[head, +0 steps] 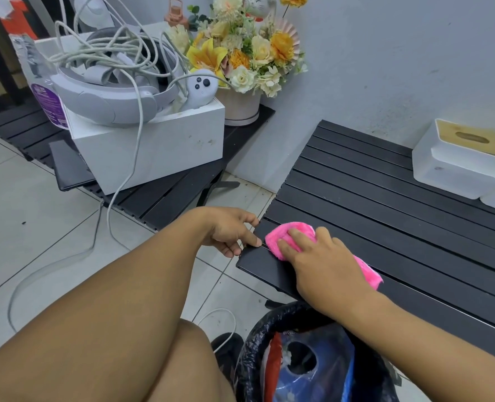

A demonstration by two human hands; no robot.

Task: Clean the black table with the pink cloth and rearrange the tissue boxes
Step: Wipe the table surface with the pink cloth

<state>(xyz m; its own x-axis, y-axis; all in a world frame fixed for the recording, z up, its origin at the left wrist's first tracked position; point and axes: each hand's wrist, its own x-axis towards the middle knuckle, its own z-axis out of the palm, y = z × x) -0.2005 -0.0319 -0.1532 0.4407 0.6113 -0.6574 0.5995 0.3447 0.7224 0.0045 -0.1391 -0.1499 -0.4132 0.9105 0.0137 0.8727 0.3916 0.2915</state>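
My R hand [324,265] lies flat on the cloth [284,231], fingers straight, pressing it onto the table [385,198] near the L corner closest to me; pink shows ahead of my fingertips & behind my wrist. My L hand [229,227] grips the table's L edge just beside the cloth, thumb on top, fingers curled, prob. hooked under the slat; can't see that part. The tissue boxes [455,163] sit bunched at the far R end by the wall [385,68], well apart from the cloth. A bin bag [313,358] stands below my R forearm; the 2nd table [168,204] to the L holds a white box [153,149] w/ a headset [104,97], & flowers [240,53].
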